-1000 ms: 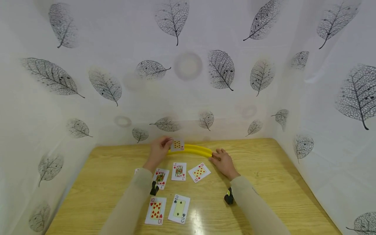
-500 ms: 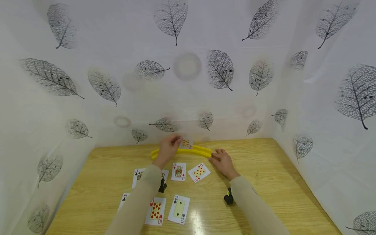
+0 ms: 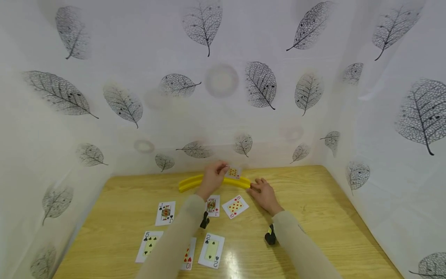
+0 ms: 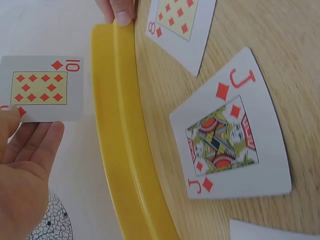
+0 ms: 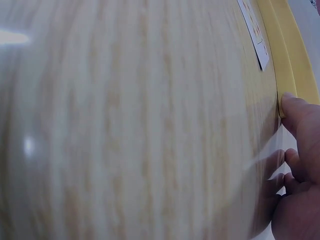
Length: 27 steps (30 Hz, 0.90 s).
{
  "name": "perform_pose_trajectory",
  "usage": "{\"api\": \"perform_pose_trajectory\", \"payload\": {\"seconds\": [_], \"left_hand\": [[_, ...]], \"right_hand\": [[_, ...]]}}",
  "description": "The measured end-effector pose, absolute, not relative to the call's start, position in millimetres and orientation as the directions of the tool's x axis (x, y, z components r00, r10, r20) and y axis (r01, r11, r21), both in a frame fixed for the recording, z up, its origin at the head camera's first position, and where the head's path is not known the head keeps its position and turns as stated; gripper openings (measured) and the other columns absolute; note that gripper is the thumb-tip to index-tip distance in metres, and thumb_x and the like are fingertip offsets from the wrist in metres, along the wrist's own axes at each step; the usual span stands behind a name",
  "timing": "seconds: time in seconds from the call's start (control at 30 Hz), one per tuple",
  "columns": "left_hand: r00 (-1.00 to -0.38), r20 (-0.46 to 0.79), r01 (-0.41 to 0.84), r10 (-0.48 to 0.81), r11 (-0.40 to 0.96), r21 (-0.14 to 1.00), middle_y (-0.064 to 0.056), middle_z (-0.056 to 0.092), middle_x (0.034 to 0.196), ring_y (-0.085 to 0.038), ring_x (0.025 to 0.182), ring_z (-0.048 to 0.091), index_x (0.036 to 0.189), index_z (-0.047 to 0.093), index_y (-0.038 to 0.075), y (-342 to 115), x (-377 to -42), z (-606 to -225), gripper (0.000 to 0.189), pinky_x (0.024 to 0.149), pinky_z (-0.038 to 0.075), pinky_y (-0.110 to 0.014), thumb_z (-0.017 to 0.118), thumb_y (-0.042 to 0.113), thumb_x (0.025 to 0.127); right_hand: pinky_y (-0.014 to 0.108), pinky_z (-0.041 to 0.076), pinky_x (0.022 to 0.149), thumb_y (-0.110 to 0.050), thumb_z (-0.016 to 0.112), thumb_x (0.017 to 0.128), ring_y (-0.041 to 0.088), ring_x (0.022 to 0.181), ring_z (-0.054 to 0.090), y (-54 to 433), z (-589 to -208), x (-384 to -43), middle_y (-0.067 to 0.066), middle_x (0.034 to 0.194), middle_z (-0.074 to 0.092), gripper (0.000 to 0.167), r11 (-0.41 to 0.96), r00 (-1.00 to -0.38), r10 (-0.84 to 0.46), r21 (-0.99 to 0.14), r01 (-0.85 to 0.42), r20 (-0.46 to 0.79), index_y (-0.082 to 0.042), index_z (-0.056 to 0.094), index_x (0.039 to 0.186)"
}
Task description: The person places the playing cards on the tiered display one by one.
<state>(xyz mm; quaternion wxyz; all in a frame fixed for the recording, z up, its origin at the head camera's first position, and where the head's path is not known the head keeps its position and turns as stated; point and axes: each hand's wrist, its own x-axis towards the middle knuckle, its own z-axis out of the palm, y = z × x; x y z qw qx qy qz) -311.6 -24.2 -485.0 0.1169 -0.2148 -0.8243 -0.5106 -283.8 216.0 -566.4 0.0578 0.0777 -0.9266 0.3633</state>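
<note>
Wood tbl [image 3: 324, 213] w/ wht leaf-print walls [image 3: 223, 116], L hand [image 3: 213, 177] pinching diamond 10 [image 4: 42, 89], R hand [image 3: 265, 194] gripping yellow rack [image 4: 121, 130].

both arms [image 3: 299, 244] outstretched, left grip [image 3: 212, 179] pinched, right grip [image 3: 263, 195] with thumb [image 5: 296, 109] extended, its other fingers [image 5: 294, 164] seemingly bent

Ten of diamonds [image 4: 42, 82] partly under thumb [image 4: 7, 121], ten of hearts [image 3: 189, 254] partly behind left sleeve [image 3: 170, 244]

Your head view faces forward-down over the table [image 3: 331, 209]; your wrist views, closer in, share the rail [image 4: 116, 110].
</note>
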Motion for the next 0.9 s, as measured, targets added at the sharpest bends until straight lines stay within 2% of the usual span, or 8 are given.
{"api": "perform_pose_trajectory", "payload": {"seconds": [0.17, 0.4, 0.9], "left_hand": [[-0.869, 0.438, 0.494, 0.230, 0.358, 0.792, -0.020, 0.076, 0.102, -0.035, 0.089, 0.071, 0.113, 0.073, -0.001, -14.2, -314.2, -491.2, 0.014, 0.076, 0.062, -0.032, 0.063, 0.004, 0.104], [-0.906, 0.361, 0.419, 0.220, 0.350, 0.838, -0.016, 0.076, 0.108, -0.034, 0.098, 0.073, 0.114, 0.073, 0.002, -6.9, -316.6, -495.7, 0.015, 0.087, 0.064, -0.038, 0.063, 0.009, 0.106], [-0.918, 0.345, 0.396, 0.198, 0.385, 0.834, -0.016, 0.076, 0.109, -0.029, 0.098, 0.072, 0.115, 0.073, 0.002, 7.0, -315.1, -494.8, 0.016, 0.090, 0.064, -0.041, 0.061, 0.009, 0.107]], "right_hand": [[0.072, 0.028, 0.123, -0.026, 0.071, 0.102, 0.056, 0.151, 0.035, 216.1, -567.7, -283.3, 0.033, 0.153, 0.052, 0.043, 0.722, -0.980, -0.101, -0.665, -0.189, 0.169, 0.007, 0.069, 0.130], [0.071, 0.029, 0.124, -0.027, 0.071, 0.102, 0.055, 0.151, 0.036, 216.4, -569.7, -284.4, 0.032, 0.153, 0.052, 0.044, 0.719, -0.980, -0.100, -0.668, -0.191, 0.172, 0.007, 0.069, 0.130], [0.071, 0.031, 0.122, -0.025, 0.071, 0.102, 0.056, 0.150, 0.037, 213.8, -564.0, -282.6, 0.033, 0.151, 0.053, 0.043, 0.726, -0.980, -0.094, -0.662, -0.187, 0.174, 0.008, 0.069, 0.129]]}}
